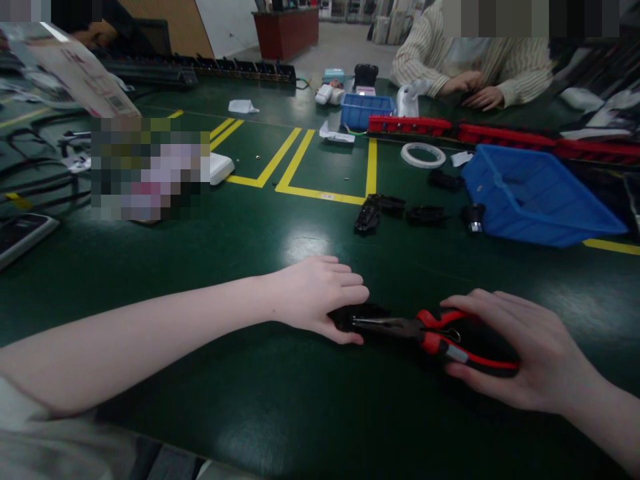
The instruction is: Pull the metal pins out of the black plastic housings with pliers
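On the dark green table (pixel 210 373), my left hand (pixel 320 297) rests with its fingers curled over a small black part (pixel 361 313), holding it down. My right hand (pixel 520 350) grips the red and black handles of long-nose pliers (pixel 440 337). The pliers' thin metal jaws (pixel 375 324) point left and reach into the black part under my left fingers.
Several loose black parts (pixel 395 212) lie beyond my hands, next to a large blue bin (pixel 535 200). Farther back are a tape roll (pixel 423 155), a small blue tray (pixel 365 110), red rails (pixel 500 137) and yellow floor-style lines (pixel 320 193). Another person's hands (pixel 473 90) rest at the far side.
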A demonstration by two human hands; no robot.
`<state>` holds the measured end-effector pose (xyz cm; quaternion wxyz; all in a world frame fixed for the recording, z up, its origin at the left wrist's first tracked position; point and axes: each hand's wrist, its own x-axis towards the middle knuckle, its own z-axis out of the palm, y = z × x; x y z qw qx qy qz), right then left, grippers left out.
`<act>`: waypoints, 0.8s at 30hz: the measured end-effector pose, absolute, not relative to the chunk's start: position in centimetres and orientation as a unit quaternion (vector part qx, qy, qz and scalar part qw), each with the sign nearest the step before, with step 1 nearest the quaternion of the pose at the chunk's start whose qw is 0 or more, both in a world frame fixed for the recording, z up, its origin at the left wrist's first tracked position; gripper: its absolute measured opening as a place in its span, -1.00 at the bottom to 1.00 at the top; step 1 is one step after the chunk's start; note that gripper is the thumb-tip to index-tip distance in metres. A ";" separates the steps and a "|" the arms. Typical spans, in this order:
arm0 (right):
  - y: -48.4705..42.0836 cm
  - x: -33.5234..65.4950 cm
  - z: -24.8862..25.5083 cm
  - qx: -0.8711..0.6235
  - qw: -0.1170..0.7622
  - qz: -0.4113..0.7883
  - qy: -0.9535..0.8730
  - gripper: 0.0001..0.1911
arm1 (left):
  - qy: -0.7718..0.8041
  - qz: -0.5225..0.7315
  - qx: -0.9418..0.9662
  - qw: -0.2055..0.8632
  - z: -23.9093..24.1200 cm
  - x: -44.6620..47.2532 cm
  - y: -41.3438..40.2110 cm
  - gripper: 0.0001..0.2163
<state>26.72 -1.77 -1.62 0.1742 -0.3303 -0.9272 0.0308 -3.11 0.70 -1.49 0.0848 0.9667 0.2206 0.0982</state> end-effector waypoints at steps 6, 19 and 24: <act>-1.9 26.1 -1.6 -0.355 0.177 0.083 -0.914 -0.58 | 0.223 0.103 0.966 0.077 -1.5 -3.1 0.4 -0.69; -1.4 26.5 -1.7 -0.377 0.178 0.126 -0.900 -0.57 | 0.224 0.096 0.964 0.103 -1.5 -3.1 0.7 -0.69; -1.3 26.6 -1.7 -0.380 0.179 0.133 -0.898 -0.56 | 0.224 0.099 0.964 0.102 -1.4 -3.2 0.6 -0.69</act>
